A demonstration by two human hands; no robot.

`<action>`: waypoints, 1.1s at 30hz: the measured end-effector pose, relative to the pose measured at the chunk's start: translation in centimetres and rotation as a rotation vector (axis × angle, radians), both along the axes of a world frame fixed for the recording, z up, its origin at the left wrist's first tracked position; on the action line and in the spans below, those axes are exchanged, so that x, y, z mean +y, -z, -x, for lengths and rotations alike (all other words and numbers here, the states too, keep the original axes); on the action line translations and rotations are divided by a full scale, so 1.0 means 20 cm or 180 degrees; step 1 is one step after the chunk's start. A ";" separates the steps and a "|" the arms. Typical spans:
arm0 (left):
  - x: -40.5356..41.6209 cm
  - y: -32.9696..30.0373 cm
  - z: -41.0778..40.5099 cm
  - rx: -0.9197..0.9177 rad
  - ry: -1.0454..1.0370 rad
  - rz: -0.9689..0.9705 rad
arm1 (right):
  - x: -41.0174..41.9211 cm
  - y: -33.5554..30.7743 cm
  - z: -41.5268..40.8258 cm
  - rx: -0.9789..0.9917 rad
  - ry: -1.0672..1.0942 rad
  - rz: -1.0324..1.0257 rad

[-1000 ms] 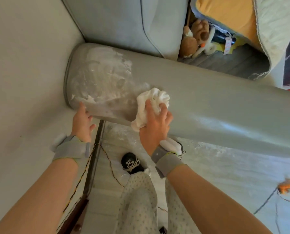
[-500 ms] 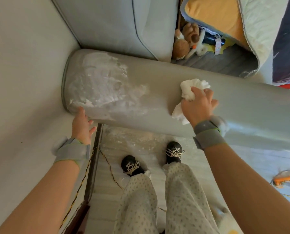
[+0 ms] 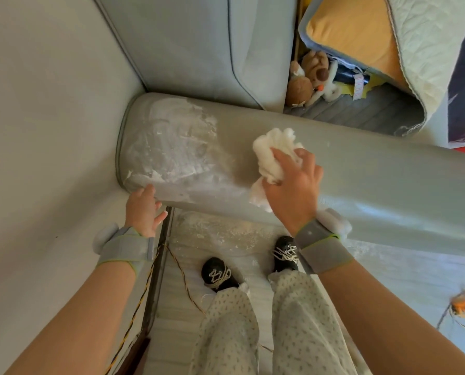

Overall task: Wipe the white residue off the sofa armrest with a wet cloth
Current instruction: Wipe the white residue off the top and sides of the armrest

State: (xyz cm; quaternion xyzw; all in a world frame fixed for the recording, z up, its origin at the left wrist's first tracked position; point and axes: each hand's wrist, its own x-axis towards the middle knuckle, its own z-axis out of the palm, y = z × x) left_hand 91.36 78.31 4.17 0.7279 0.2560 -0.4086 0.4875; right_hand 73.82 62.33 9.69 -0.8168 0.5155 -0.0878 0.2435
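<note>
Residue (image 3: pixel 169 150) whitens the armrest (image 3: pixel 361 180) end nearest the wall (image 3: pixel 50 131). Right hand (image 3: pixel 293 190) clutches the bunched white cloth (image 3: pixel 274 152) against bare upholstery just beside the patch. Left hand (image 3: pixel 144 209), fingers relaxed, touches the armrest's lower edge by the wall.

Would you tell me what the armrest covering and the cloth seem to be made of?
Armrest: probably grey faux leather or vinyl, smooth with a soft sheen under the light. Cloth: likely soft white cotton or terry, bunched into fluffy folds.
</note>
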 end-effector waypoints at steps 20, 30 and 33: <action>-0.04 0.08 -0.19 0.0340 -0.0234 -0.0285 | 0.06 0.00 -0.21 -0.0393 -0.0548 -0.1203; -0.09 0.07 -0.16 0.0231 -0.0252 -0.0407 | -0.57 -0.14 0.21 -0.1807 0.1910 -0.1551; -0.08 0.07 -0.16 0.0220 -0.0221 -0.0385 | -0.65 -0.10 0.21 -0.1213 0.1576 -0.1368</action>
